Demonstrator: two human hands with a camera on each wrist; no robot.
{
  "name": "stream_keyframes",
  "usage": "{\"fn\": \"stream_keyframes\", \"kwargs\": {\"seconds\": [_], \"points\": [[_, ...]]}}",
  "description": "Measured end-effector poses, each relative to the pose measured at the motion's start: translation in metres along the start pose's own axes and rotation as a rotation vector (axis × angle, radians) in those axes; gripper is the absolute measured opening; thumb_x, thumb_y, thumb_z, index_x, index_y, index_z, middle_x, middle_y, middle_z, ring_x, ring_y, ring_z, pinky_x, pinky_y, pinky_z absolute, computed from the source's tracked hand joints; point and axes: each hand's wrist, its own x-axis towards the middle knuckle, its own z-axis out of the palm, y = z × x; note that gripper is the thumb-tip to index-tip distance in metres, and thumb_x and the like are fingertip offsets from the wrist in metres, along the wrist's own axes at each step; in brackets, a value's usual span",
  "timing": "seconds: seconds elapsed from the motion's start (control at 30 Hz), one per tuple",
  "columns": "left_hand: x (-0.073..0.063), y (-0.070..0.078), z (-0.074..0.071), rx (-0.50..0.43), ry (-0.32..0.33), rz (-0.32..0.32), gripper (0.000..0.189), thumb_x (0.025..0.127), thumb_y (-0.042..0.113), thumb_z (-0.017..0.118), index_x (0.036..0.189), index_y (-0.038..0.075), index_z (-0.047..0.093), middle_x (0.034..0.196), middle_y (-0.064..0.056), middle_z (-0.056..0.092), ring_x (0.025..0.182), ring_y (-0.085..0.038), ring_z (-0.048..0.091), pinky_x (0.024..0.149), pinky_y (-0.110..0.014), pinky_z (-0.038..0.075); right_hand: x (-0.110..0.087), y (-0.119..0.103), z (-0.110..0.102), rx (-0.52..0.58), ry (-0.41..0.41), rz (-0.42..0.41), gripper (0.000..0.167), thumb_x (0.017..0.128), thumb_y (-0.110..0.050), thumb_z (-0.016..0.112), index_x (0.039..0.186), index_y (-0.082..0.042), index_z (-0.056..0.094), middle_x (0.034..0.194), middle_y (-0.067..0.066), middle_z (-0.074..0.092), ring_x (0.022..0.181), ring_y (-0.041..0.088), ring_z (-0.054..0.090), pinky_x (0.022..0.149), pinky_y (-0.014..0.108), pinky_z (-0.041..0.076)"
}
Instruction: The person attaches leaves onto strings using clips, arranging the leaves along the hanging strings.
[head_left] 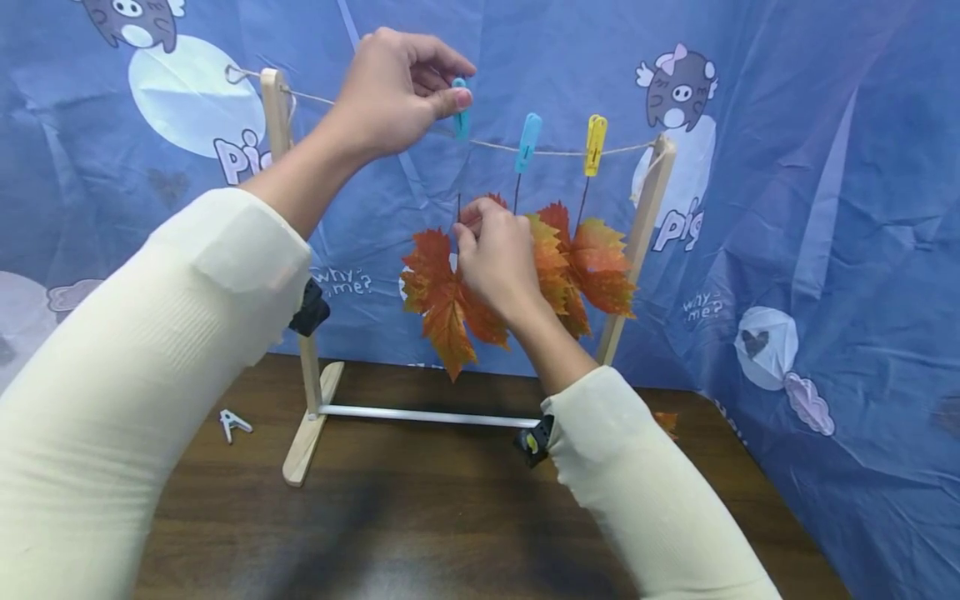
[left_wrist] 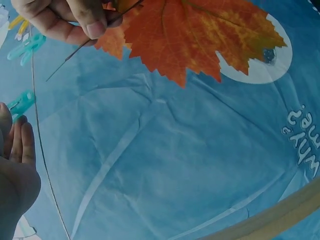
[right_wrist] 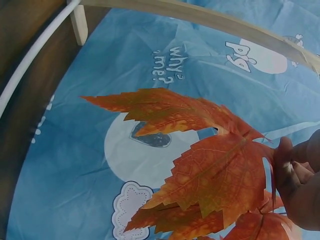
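Note:
My left hand (head_left: 397, 93) pinches a teal clothespin (head_left: 461, 117) between thumb and fingers at the string (head_left: 555, 152). In the left wrist view that clothespin (left_wrist: 21, 104) touches the string. Lower down, my right hand (head_left: 498, 254) pinches the thin stem (left_wrist: 68, 56) of an orange-red maple leaf (head_left: 446, 304); the stem's free tip points up, below the clothespin and apart from it. The right wrist view shows the leaf (right_wrist: 215, 170) spreading out from the fingers. To the right, a light blue clothespin (head_left: 528, 143) and a yellow clothespin (head_left: 595, 146) hold more leaves (head_left: 600, 267) by their stems.
A wooden frame carries the string between its left post (head_left: 276, 112) and right post (head_left: 651, 196), with a white rod (head_left: 427, 415) low between them. A pale clothespin (head_left: 234, 423) lies on the brown table (head_left: 420, 517) at left. Part of another leaf (head_left: 666, 423) shows beyond my right sleeve.

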Motion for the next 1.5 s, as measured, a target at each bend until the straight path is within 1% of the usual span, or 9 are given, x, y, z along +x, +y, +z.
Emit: {"fn": "stream_keyframes", "kwargs": {"seconds": [0.13,0.23,0.4,0.7,0.83,1.1,1.3,1.4,1.5], "points": [[-0.0015,0.0003,0.0016,0.013,-0.015,0.008,0.030,0.100,0.023,0.067,0.126,0.008,0.073,0.109,-0.006,0.074,0.094,-0.008,0.066,0.085,-0.022,0.053,0.0004,-0.0001,0.0002,-0.001,-0.003,0.008,0.018,0.103,-0.014,0.063,0.112,0.000,0.070,0.096,0.009,0.076,0.080,0.019,0.070,0.090,0.040,0.052],[-0.0024,0.0000,0.0029,0.027,-0.018,0.016,0.030,0.100,0.023,0.068,0.125,0.008,0.073,0.107,-0.006,0.074,0.091,-0.008,0.066,0.084,-0.023,0.053,0.0007,-0.0004,0.0002,-0.004,0.002,0.011,0.018,0.103,-0.014,0.063,0.111,0.000,0.070,0.097,0.010,0.076,0.079,0.019,0.070,0.088,0.039,0.054],[-0.0035,-0.0001,0.0047,0.057,-0.043,0.022,0.029,0.100,0.024,0.068,0.122,0.007,0.074,0.104,-0.006,0.075,0.087,-0.009,0.067,0.082,-0.023,0.053,0.0009,-0.0013,0.0011,-0.008,0.005,0.025,0.017,0.103,-0.014,0.064,0.112,0.000,0.069,0.098,0.010,0.076,0.081,0.020,0.070,0.085,0.038,0.054],[-0.0029,-0.0018,0.0063,0.082,-0.066,0.005,0.030,0.100,0.027,0.068,0.121,0.007,0.075,0.105,-0.006,0.076,0.086,-0.008,0.068,0.081,-0.024,0.054,0.0034,-0.0009,0.0006,-0.015,0.017,0.042,0.016,0.103,-0.013,0.063,0.109,0.000,0.069,0.099,0.011,0.076,0.082,0.020,0.071,0.082,0.036,0.055],[-0.0028,-0.0022,0.0066,0.086,-0.079,-0.008,0.030,0.101,0.026,0.067,0.122,0.007,0.075,0.105,-0.005,0.076,0.086,-0.009,0.067,0.081,-0.024,0.053,0.0048,-0.0014,0.0003,-0.012,0.022,0.042,0.014,0.102,-0.013,0.064,0.106,0.000,0.069,0.097,0.011,0.076,0.082,0.019,0.072,0.084,0.037,0.055],[-0.0002,-0.0008,0.0065,0.092,-0.078,-0.019,0.029,0.100,0.026,0.069,0.121,0.007,0.075,0.104,-0.005,0.076,0.084,-0.007,0.068,0.080,-0.022,0.052,0.0067,-0.0023,0.0005,-0.015,0.036,0.038,0.012,0.102,-0.013,0.065,0.103,-0.002,0.068,0.096,0.010,0.076,0.083,0.019,0.072,0.087,0.037,0.054],[0.0009,-0.0010,0.0085,0.072,-0.068,-0.022,0.027,0.098,0.024,0.071,0.118,0.006,0.076,0.103,-0.007,0.076,0.082,-0.008,0.067,0.078,-0.023,0.053,0.0071,-0.0033,0.0006,0.004,0.040,0.043,0.011,0.102,-0.012,0.064,0.104,-0.001,0.068,0.094,0.010,0.076,0.078,0.017,0.071,0.079,0.033,0.056],[0.0004,-0.0011,0.0092,0.071,-0.078,-0.027,0.028,0.098,0.025,0.072,0.118,0.006,0.076,0.104,-0.007,0.076,0.084,-0.010,0.068,0.079,-0.023,0.053,0.0078,-0.0042,0.0005,0.029,0.037,0.047,0.012,0.102,-0.012,0.063,0.106,-0.001,0.068,0.092,0.010,0.075,0.073,0.016,0.070,0.072,0.031,0.056],[-0.0007,-0.0014,0.0102,0.067,-0.098,-0.030,0.029,0.099,0.026,0.070,0.120,0.006,0.075,0.106,-0.006,0.076,0.087,-0.013,0.069,0.081,-0.025,0.054,0.0095,-0.0054,0.0005,0.038,0.045,0.051,0.014,0.102,-0.013,0.063,0.108,-0.001,0.068,0.088,0.009,0.075,0.069,0.014,0.068,0.072,0.031,0.055]]}}
